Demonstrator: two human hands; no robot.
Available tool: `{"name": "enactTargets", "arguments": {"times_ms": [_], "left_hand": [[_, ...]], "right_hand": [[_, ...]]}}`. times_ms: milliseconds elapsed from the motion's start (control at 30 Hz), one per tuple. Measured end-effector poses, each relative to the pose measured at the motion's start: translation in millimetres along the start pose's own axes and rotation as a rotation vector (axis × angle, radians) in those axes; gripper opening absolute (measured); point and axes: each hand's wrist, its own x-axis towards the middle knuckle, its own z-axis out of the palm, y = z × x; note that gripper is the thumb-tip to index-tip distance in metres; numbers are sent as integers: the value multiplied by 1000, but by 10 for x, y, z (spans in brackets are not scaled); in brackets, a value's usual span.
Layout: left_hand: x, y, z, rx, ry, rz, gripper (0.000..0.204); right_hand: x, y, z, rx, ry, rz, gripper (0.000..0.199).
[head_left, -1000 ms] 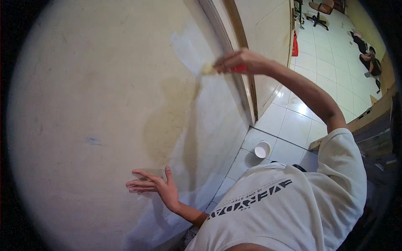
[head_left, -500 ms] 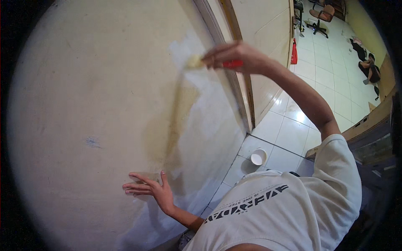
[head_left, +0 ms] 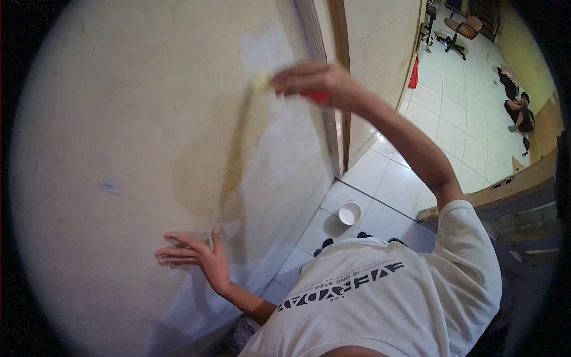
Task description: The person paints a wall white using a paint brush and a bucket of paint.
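My right hand (head_left: 318, 84) is closed around a paintbrush with a red handle (head_left: 315, 96) and pale yellow bristles (head_left: 260, 81). The bristle end is at the wall (head_left: 148, 131), near the door frame; blur hides whether it touches. White paint (head_left: 291, 143) covers a patch of the cream wall below and to the right of the brush. A brownish shadow of the arm falls across the paint's edge. Lower down, my left hand (head_left: 199, 253) lies against the wall, fingers spread, holding nothing.
A white tub (head_left: 350, 213) stands on the tiled floor (head_left: 380, 175) beside my feet. The door frame (head_left: 324, 77) and an open door (head_left: 380, 65) rise to the right. Further off are a swivel chair (head_left: 463, 27) and a person (head_left: 521, 113) sitting on the floor.
The whole view has shifted, so the wall and tub appear further left and higher. Against the wall, my right hand with the paintbrush has moved slightly down; my left hand stays in place.
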Motion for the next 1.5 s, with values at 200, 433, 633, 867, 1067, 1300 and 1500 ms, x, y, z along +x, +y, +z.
{"name": "enactTargets", "arguments": {"times_ms": [200, 433, 633, 867, 1067, 1300, 1500], "left_hand": [[62, -125, 24, 6, 79, 37, 112], [83, -78, 79, 1, 87, 63, 104], [-59, -48, 146, -30, 159, 6, 100], [77, 19, 110, -87, 179, 43, 98], [-83, -34, 102, -58, 129, -10, 99], [1, 54, -42, -59, 98, -7, 101], [83, 80, -163, 5, 19, 42, 103]], "right_hand": [[-275, -46, 494, -115, 156, 74, 30], [-808, 67, 534, -45, -268, 159, 29], [-231, 61, 208, -48, 320, 83, 22], [-1368, 258, 761, 33, -380, 271, 37], [-158, 11, -1, -121, 467, 181, 28], [-1696, 74, 925, 138, -305, 492, 35], [-1908, 258, 795, 217, -412, 438, 41]]}}
